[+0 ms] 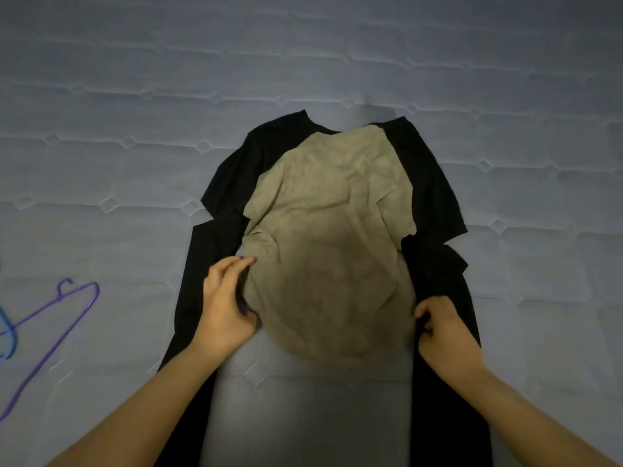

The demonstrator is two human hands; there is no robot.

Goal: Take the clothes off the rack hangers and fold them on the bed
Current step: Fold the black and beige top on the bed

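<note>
A beige T-shirt [330, 237] lies spread over a black garment [435, 197] on the grey quilted bed [135, 129], collar end away from me. My left hand [226, 308] pinches the beige shirt's left edge near its lower part, fingers curled into the cloth. At the shirt's lower right edge my right hand [441, 328] grips the fabric where beige meets black; which layer it holds is unclear. The shirt's lower hem is drawn in and rounded. Black cloth runs down both sides toward me.
A purple hanger [57, 328] lies on the bed at the left, with part of a blue hanger [8, 335] beside it at the frame's edge. Bare mattress stretches beyond the clothes and to the right.
</note>
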